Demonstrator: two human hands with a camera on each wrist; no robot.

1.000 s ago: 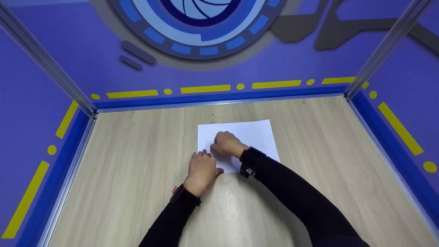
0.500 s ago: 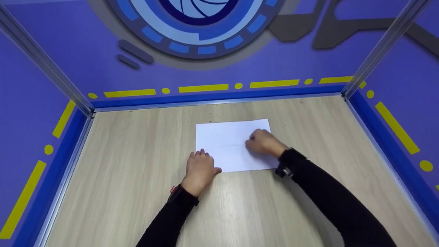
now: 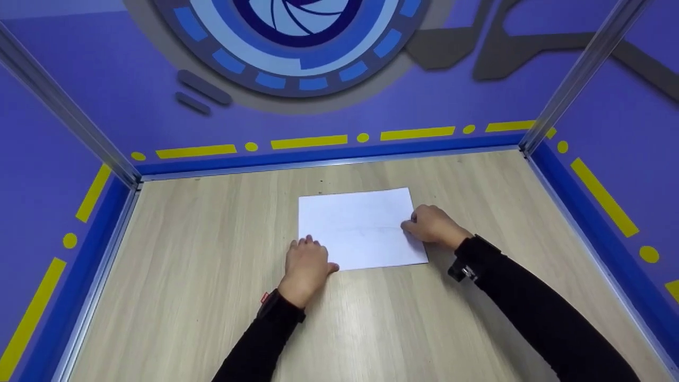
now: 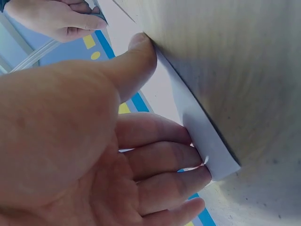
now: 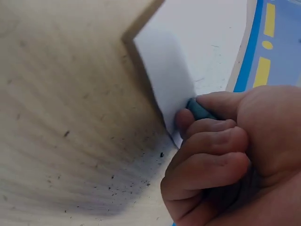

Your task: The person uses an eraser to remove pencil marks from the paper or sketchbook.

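A white sheet of paper (image 3: 366, 249) lies on the wooden tabletop, with a faint grey smudged line across its middle. My left hand (image 3: 306, 265) rests at the near left corner, fingers relaxed on the left side and thumb (image 4: 141, 44) on the near edge. At the right edge of the sheet is my right hand (image 3: 435, 225), its fingers curled round a small dark teal eraser (image 5: 200, 109). Only one end of the eraser shows between thumb and fingers; the palm hides the rest. The paper edge bends slightly upward beside it in the right wrist view.
Dark crumbs (image 5: 113, 188) are scattered on the tabletop (image 3: 212, 276) beyond the right edge of the paper. Purple-blue panels (image 3: 297, 122) with yellow dashes wall the table at the back and both sides, joined by metal posts (image 3: 573, 74).
My right hand has swept rightward across the paper, from near the left hand to the right edge, still gripping the eraser. The left hand has stayed at its corner.
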